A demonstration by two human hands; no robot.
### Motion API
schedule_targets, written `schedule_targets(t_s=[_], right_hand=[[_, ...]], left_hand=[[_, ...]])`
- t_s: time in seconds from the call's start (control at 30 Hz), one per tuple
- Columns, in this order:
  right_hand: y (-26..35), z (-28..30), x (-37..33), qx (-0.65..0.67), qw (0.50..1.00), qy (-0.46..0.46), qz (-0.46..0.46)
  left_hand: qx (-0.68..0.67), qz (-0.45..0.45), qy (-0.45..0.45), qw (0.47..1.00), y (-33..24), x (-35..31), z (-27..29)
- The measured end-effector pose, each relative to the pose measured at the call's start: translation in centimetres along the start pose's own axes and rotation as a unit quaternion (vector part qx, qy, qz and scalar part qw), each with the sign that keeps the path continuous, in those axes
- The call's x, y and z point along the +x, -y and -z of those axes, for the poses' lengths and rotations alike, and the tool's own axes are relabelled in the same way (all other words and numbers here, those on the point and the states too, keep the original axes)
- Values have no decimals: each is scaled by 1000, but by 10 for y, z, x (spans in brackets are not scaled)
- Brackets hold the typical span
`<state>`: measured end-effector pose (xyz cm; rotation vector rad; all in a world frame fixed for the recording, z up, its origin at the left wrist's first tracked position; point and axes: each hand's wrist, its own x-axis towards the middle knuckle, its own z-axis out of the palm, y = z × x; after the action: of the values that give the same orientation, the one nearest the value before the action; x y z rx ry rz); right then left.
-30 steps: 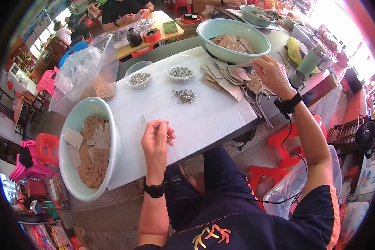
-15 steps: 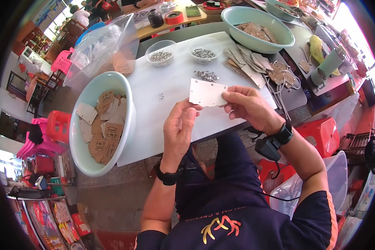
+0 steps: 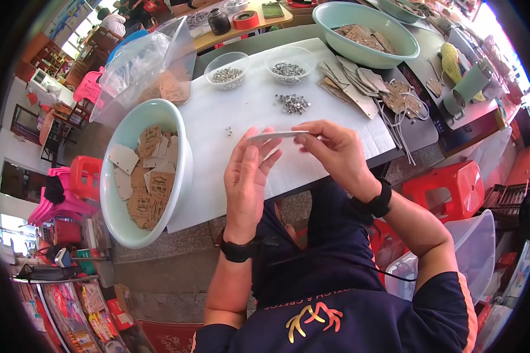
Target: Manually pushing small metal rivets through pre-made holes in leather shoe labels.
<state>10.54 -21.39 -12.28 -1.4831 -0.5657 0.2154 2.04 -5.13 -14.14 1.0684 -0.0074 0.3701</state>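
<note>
Your right hand (image 3: pixel 335 154) pinches the thin flat white card (image 3: pixel 277 135), left hand (image 3: pixel 247 179) steadying its edge; loosen and it drops off the white surface (image 3: pixel 241 112).

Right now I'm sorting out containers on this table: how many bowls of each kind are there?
Large pale green basins: 2, one with cut card pieces at the left, one at the far right end
Small clear bowls of metal bits: 2, left and right
Total: 4
</note>
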Motion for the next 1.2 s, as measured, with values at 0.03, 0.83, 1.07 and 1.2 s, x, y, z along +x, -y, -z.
schedule_targets(t_s=[0.03,0.83,1.07,1.2], right_hand=[[-1,0,0,-155,977,-31,145],[25,102,34,-460,875,6,149],[10,184,78,-643,760,18,93],[2,192,82,-669,740,46,52]], left_hand=[[-10,3,15,1000,1,-1,-3],[-189,65,-43,979,-2,6,11],[-172,75,-41,981,-2,8,10],[-187,70,-51,979,-2,8,10]])
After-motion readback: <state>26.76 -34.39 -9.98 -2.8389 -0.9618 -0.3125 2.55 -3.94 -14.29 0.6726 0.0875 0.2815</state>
